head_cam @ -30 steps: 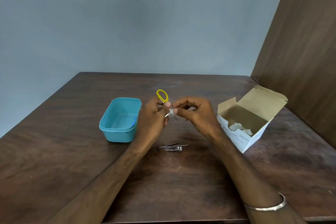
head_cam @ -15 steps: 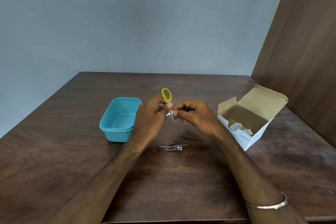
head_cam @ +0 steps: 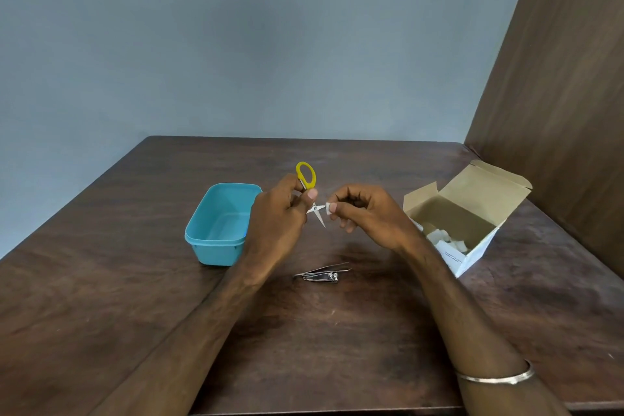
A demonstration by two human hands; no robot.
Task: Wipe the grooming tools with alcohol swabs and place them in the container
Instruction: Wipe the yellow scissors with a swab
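Wiping now: I judge this the swabbing of the scissors, blades spread open, held above the surface between the blue container and the swab box.
Left hand: fingers clenched round the scissors near the yellow handle.
Right hand: fingers pinching a white alcohol swab against one blade.
Handling: scissors look light, stiff, sharp-tipped, so I'd keep hold at the handle; swab soft, flimsy.
Waiting: nail clipper lies on the surface near me, possibly with a second thin tool; I cannot tell.
Count: one scissors, one container, one box, several swabs inside.
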